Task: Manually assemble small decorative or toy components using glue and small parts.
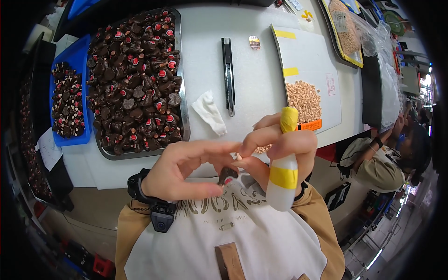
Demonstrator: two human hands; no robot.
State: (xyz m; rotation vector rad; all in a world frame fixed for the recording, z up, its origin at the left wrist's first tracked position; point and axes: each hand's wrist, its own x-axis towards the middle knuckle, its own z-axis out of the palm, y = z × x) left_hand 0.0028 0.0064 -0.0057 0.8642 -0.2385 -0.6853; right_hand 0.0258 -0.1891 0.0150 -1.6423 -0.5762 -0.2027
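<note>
My left hand (179, 170) pinches a small dark brown part (226, 175) with a red round spot between thumb and fingers. In my right hand (301, 147), a white squeeze bottle (281, 200) with yellow tape round it and a yellow-wrapped tip is gripped, tip up. The same hand's thumb and forefinger hold a tiny beige piece (239, 157) close to my left fingertips. Just beyond the right hand, a pile of similar beige pieces (303, 100) lies on a white board (305, 56) with yellow tape strips. Part of the pile is hidden behind my fingers.
A metal tray (185, 112) heaped with dark parts stands left, beside a blue tray (84, 102) of smaller ones. A utility knife (228, 77), a white cloth (208, 113) and a small label (254, 42) lie mid-table. Another person (373, 163) sits at the right.
</note>
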